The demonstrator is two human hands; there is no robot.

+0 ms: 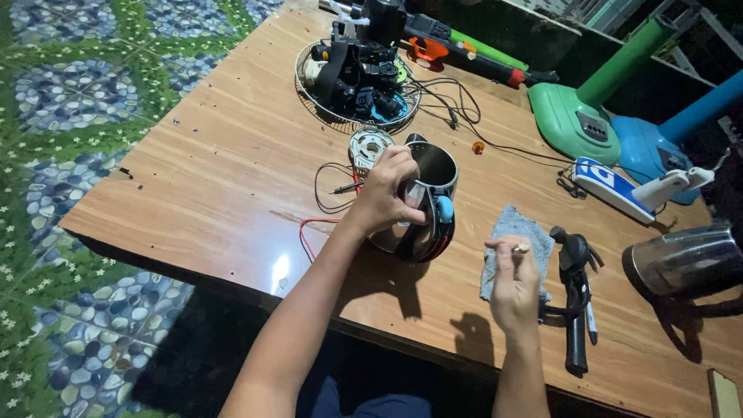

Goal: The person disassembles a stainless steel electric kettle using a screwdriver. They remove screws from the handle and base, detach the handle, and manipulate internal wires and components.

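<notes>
Wooden bench [232, 155], glossy grain, seen from above; its near and left edges border a pebble-patterned floor [70, 116]. Open bench room lies left of the work, bare from the wires to the left edge. The left hand [387, 193], grip clenched on the rim and handle, holds a polished steel kettle [429, 209] tilted near bench centre. The right hand [515, 282], grip pinched on a thin light-tipped tool [520, 248], hovers over one grey cloth [522, 232]. Just right lies one black-handled tool [576, 302]. A second kettle [685, 259] lies on its side at the right edge. One wire fan guard [356, 77] holds dark parts at the far edge; two fan bases, green [576, 116] and blue [646, 143], stand beyond.
</notes>
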